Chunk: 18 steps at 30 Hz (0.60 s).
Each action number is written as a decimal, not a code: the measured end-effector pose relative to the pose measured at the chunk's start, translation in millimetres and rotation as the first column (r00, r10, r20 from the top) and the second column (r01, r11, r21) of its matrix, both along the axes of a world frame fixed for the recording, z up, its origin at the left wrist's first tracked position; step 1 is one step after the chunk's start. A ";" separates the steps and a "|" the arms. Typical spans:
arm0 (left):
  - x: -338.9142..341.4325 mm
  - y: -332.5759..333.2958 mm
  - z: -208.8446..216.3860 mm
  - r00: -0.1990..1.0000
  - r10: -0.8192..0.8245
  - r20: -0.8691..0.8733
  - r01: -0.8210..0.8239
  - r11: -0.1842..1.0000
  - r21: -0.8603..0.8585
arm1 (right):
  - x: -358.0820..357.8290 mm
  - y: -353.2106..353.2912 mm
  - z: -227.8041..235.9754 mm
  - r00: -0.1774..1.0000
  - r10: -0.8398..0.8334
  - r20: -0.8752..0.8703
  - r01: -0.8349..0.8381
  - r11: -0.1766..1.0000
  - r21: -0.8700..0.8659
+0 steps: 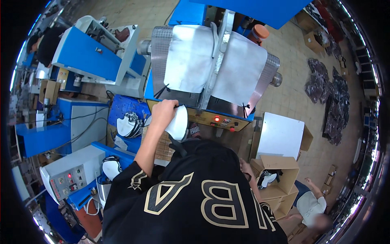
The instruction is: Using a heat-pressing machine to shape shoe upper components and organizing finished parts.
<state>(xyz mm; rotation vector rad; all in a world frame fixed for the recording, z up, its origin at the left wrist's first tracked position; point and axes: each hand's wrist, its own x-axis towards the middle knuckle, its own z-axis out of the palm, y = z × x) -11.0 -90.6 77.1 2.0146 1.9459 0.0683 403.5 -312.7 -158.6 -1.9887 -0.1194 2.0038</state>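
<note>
In front of the machine, my left hand (163, 113) is closed on a white curved piece with black edging (178, 123), which looks like a shoe upper. The piece hangs to the right of the fingers, below the machine's front edge. My right hand (245, 166) is low at my right side, near an open cardboard box (280, 162); its fingers are too small and partly hidden to read. Ahead stands a blue machine with two white cloth-covered pads (189, 59) split by a metal bar (219, 53). Its yellow front panel (207, 118) shows a lit red light.
Similar white pieces (130, 124) are heaped on a blue surface at the left, and another (110, 167) sits by a grey control box (67, 179). More lie in the cardboard box. A white board (280, 134) stands at the right. One person (313, 205) is at the lower right, another (50, 44) far left.
</note>
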 end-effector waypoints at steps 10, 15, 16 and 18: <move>-11.3 57.3 -52.2 0.944 -0.320 -0.081 0.311 0.945 -0.104 | -155.8 320.2 231.8 0.574 -0.255 0.778 -0.758 0.193 0.622; -6.7 78.5 -46.1 0.912 -0.398 -0.096 0.376 0.908 -0.186 | -219.4 417.3 242.7 0.334 -0.582 0.741 -0.809 0.226 0.543; -6.2 82.0 -44.0 0.911 -0.401 -0.097 0.378 0.906 -0.191 | -223.9 424.7 245.6 0.372 -0.580 0.725 -0.794 0.205 0.572; 0.1 88.5 -39.0 0.928 -0.371 0.002 0.367 0.917 -0.158 | -221.4 436.6 243.7 0.401 -0.579 0.710 -0.776 0.197 0.599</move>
